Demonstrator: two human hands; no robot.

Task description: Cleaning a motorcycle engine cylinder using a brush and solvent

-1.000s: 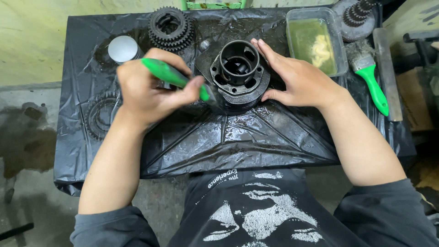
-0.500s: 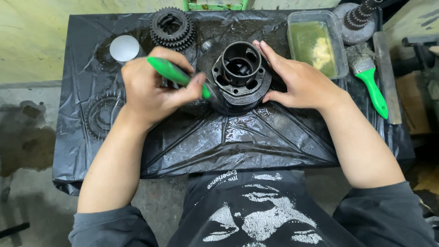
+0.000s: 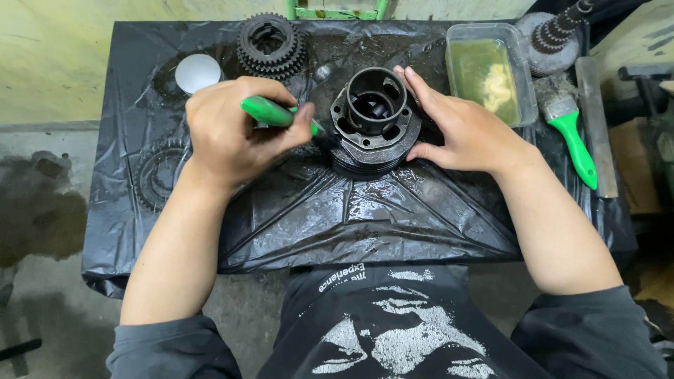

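Observation:
A black, greasy round metal part (image 3: 375,119) with a hollow centre stands upright in the middle of a table covered with black plastic sheet (image 3: 365,217). My left hand (image 3: 235,130) grips a green-handled brush (image 3: 275,114), whose tip touches the part's left side. My right hand (image 3: 460,126) lies against the part's right side, fingers wrapped around it.
A stack of black gears (image 3: 270,43) and a round white lid (image 3: 197,73) sit at the back left. Another gear (image 3: 158,174) lies at the left. A clear tub of yellowish liquid (image 3: 484,70), a second green-handled brush (image 3: 570,130), a toothed shaft (image 3: 554,35) and a flat metal bar (image 3: 597,126) are at the right.
The brush tip has shifted slightly along the part's left side. My right hand stays on the part.

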